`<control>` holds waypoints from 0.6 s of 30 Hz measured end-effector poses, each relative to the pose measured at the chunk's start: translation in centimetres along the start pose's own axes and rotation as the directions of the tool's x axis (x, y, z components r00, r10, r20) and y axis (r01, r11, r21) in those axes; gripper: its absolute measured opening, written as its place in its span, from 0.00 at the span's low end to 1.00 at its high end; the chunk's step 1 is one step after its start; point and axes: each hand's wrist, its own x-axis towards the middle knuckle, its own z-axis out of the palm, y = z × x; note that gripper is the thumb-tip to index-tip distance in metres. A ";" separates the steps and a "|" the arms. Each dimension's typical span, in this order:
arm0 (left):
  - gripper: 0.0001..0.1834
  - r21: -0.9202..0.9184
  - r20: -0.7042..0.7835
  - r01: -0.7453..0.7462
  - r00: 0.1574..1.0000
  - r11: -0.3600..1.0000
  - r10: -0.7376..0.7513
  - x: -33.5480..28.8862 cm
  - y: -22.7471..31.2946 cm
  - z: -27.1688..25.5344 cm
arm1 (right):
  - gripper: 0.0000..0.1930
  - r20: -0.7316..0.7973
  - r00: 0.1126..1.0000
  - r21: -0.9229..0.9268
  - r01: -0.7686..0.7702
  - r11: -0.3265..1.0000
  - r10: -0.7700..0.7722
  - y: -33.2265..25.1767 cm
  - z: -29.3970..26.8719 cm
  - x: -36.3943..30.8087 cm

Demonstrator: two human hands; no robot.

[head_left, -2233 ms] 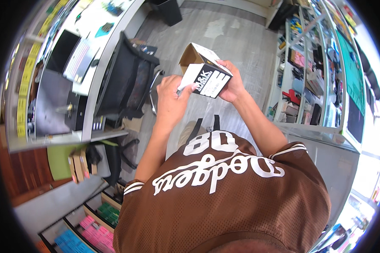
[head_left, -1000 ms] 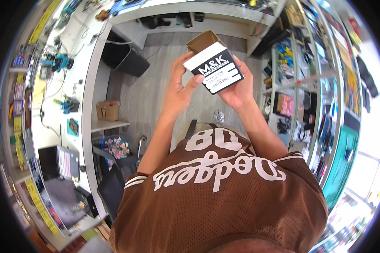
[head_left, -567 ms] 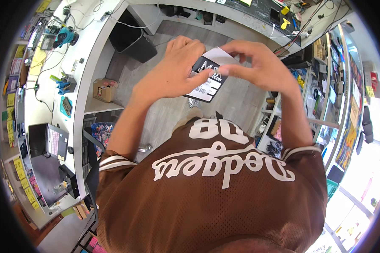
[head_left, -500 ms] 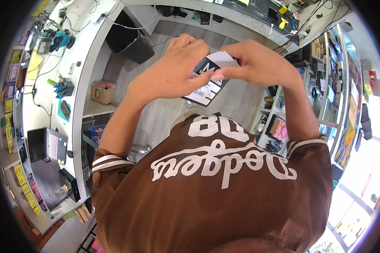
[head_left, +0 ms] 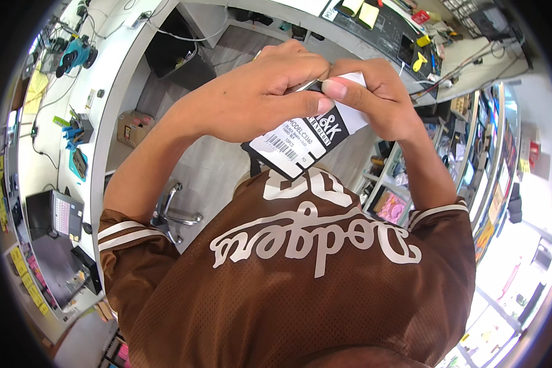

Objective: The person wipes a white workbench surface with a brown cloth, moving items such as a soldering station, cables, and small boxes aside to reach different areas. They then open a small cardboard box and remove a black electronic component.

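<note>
In front of my chest I hold a small black box (head_left: 291, 146) with a white printed label and barcode, tilted, its lower corner toward my brown jersey (head_left: 313, 294). My left hand (head_left: 279, 89) grips its upper left side, fingers curled behind and thumb lying across the front. At the upper right my right hand (head_left: 371, 92) pinches it, the thumb tip pressing near the top edge beside the left thumb. A pale white panel (head_left: 348, 118) shows under the right thumb; whether it is an open flap or a side of the box I cannot tell. The fingers hide the top end.
On the left, a white bench carries a laptop (head_left: 66, 214) and a turquoise microscope (head_left: 76, 56). Below it sit a cardboard box (head_left: 135, 129) and a black bin (head_left: 193, 73). A chair base (head_left: 184, 219) stands by my left elbow. Ahead is a black work mat (head_left: 383, 37); stocked shelves (head_left: 392, 178) line the right.
The box has come closer to my body and shows more of its label. Both thumbs have shifted to its upper edge. My view has moved slightly, with the surroundings sliding left.
</note>
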 end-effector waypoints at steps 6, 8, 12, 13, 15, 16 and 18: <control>0.17 -0.259 -0.056 0.106 0.991 0.960 -0.124 3.4 -0.5 0.5 | 0.17 0.077 0.995 0.385 -0.093 0.918 0.068 1.7 -3.3 1.0; 0.17 -0.366 -0.055 0.149 0.982 0.919 -0.181 4.4 0.3 0.4 | 0.17 0.123 0.991 0.493 -0.101 0.864 0.046 2.9 -4.5 1.3; 0.16 -0.481 -0.018 0.290 0.941 0.828 -0.339 6.0 0.7 0.6 | 0.17 0.164 0.985 0.596 -0.146 0.789 0.058 4.3 -6.1 1.7; 0.15 -0.503 -0.036 0.293 0.933 0.813 -0.358 6.2 0.6 0.9 | 0.17 0.180 0.982 0.618 -0.155 0.771 0.054 4.7 -6.3 1.9; 0.15 -0.581 -0.048 0.311 0.909 0.752 -0.413 6.5 0.9 1.1 | 0.18 0.220 0.974 0.643 -0.179 0.745 0.043 5.2 -6.8 2.3; 0.16 -0.558 -0.045 0.328 0.905 0.762 -0.422 6.5 0.7 1.1 | 0.18 0.218 0.975 0.640 -0.171 0.749 0.036 5.6 -6.8 2.5; 0.15 -0.553 -0.066 0.317 0.906 0.771 -0.419 6.4 0.9 1.0 | 0.17 0.255 0.967 0.691 -0.187 0.698 0.007 5.9 -6.9 3.1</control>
